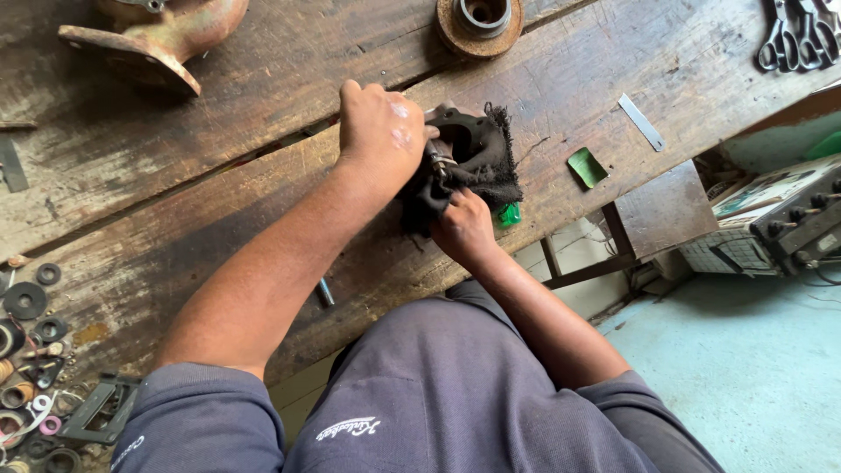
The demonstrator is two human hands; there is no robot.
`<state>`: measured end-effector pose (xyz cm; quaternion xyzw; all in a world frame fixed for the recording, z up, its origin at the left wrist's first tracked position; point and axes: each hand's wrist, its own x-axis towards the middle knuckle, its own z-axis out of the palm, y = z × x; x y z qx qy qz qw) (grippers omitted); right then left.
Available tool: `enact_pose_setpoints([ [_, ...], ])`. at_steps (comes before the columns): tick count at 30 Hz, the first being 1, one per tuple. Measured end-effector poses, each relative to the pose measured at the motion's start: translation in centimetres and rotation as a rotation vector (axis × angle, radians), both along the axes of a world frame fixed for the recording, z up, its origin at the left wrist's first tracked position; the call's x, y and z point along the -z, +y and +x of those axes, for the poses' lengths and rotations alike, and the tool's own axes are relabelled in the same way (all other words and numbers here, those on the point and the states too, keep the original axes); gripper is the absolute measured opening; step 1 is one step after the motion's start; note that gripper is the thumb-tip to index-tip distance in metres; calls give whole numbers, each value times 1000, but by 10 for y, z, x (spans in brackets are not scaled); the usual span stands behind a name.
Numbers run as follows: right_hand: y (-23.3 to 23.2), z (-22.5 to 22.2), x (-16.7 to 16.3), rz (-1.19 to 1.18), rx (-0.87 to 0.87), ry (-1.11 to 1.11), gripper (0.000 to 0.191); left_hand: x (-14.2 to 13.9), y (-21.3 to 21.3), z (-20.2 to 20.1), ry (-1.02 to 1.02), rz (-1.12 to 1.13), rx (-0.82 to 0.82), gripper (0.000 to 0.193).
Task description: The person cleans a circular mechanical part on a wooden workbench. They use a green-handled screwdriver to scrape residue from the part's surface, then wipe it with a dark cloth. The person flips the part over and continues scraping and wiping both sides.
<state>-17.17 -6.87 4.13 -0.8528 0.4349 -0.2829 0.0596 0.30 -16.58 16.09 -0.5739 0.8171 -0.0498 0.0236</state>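
Head view, looking straight down onto a worn wooden bench point(175, 201). Clamping the left hand point(381, 131) over the near-left side of a dark metal part point(464, 131), fingers curled round it and pressing it down against the planks at the middle of the bench, just short of the front edge. Pinching a frayed black rag point(491, 171) in the closed right hand point(462, 226), fingertips bunching the cloth against a small threaded stub on the part's side; draping the rest of the rag round the part's right flank, below its round opening.

Judging the work in hand as wiping the part clean:
- bearing down with the left palm, so that the part is not turning under the rubbing;
- twisting the cloth round the stub rather than dragging across it, since loose threads of the rag look likely to snag;
- turning a fresh fold of cloth to the metal once one patch is loaded with grime;
- steering clear of the small green bit point(509, 214) touching the rag's lower edge, close enough to be swept off the bench.

Lying well apart and not in play: a green square scrap point(587, 166), a thin metal strip point(641, 122), a rusty flange point(479, 22), a rusty pipe fitting point(158, 39), and washers point(31, 302) at the far left.
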Motion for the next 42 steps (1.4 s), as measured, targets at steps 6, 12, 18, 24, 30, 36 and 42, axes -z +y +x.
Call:
enact_pose_setpoints([
  [6,5,10,-27,-143,-54,-101,33,11,9,39,30,94,-88,49],
  [12,0,3,-23,321,-44,-420,28,33,43,60,397,-77,-148,45],
  [18,9,13,-2,988,144,-1182,25,40,51,59,571,-176,-145,41],
  [24,-15,-15,-33,170,-321,105,19,41,51,57,580,-172,-131,44],
  [30,-10,-9,-44,277,-202,-210,31,41,59,49,617,-160,-181,43],
  [36,-26,-40,-13,1085,37,-1318,22,39,65,39,635,-212,-200,40],
  [42,-72,-140,-68,990,-53,-1533,64,26,81,29,565,-210,-250,41],
])
